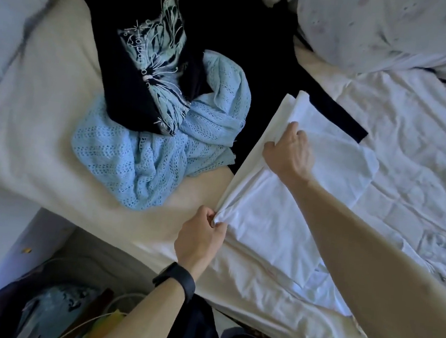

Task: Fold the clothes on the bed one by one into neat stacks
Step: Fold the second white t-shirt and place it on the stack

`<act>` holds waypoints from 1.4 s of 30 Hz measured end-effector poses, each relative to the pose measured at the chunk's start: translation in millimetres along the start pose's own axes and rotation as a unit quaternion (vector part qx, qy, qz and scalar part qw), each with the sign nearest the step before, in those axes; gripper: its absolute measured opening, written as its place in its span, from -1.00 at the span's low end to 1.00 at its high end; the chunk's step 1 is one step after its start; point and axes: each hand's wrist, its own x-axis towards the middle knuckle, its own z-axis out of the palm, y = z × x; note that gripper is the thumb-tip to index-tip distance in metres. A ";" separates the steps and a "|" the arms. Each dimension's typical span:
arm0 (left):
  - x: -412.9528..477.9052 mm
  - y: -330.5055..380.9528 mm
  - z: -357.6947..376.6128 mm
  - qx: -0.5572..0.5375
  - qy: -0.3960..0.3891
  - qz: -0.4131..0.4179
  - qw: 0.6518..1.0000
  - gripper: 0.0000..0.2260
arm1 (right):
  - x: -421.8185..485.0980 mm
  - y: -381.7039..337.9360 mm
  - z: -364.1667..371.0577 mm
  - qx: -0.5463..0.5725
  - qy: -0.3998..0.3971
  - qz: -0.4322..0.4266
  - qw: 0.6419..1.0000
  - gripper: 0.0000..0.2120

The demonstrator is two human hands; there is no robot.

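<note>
A blue knit [144,156] lies crumpled on the bed [33,123] at left. The left hand [201,236] has its grip pinched on the near corner of the white garment [275,211]; the outstretched right hand [289,153] clasps its folded edge farther up.

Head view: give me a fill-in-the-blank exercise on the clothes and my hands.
The watch is on the ____ wrist.
The knit under the black top is light ____.
The left hand and right hand both hold a garment coloured ____.
Missing: left, blue, white.
</note>
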 end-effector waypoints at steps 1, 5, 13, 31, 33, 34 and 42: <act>-0.6 0.3 0.3 0.006 0.002 0.003 1.000 -0.84 | -1.7 0.8 2.4 -0.010 0.005 -0.012 1.000 -0.77; -2.6 2.2 4.0 0.019 0.002 0.002 1.000 -0.80 | -13.7 1.7 17.9 -0.033 -0.006 -0.074 0.997 -0.43; 9.6 5.1 4.4 0.046 -0.002 -0.012 0.999 -0.79 | -90.3 43.4 45.0 0.249 0.015 -0.063 0.966 -0.49; 40.0 5.1 -5.8 -0.143 -0.193 -0.045 0.970 -0.59 | -225.0 183.2 79.7 0.585 -0.075 0.356 0.725 -0.71; 36.3 1.3 -3.8 -0.160 -0.169 -0.027 0.972 -0.67 | -228.6 188.7 82.6 0.600 -0.046 0.340 0.723 -0.79; 33.5 -0.1 -4.0 -0.155 -0.148 -0.007 0.977 -0.73 | -231.3 192.5 85.1 0.607 -0.027 0.333 0.721 -0.82; 5.2 -25.9 4.2 -0.214 -0.151 -0.011 0.965 -0.73 | -252.1 210.8 105.8 0.639 -0.035 0.314 0.701 -0.81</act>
